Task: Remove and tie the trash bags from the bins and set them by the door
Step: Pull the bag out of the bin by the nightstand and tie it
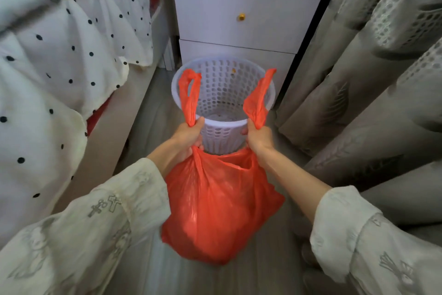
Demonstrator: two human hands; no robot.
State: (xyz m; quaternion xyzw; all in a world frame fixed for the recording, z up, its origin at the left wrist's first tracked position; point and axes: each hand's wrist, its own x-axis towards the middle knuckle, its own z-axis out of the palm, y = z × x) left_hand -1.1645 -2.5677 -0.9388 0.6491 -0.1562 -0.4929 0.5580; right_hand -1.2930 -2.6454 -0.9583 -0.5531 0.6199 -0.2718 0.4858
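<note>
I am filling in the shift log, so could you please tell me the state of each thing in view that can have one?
orange trash bag: out of the bin, full, mouth open, not yet tied.
left hand: grips the bag's left handle.
right hand: grips the bag's right handle.
white perforated bin: upright on the floor, unlined.
upper drawer: closed.
curtain: hanging to the floor.

- Soft, even indoor light; no glare.
- Wide-angle bending toward the frame edges.
- Red bag slightly motion-blurred at lower centre.
- Faint shadows at right, between curtain folds.
</note>
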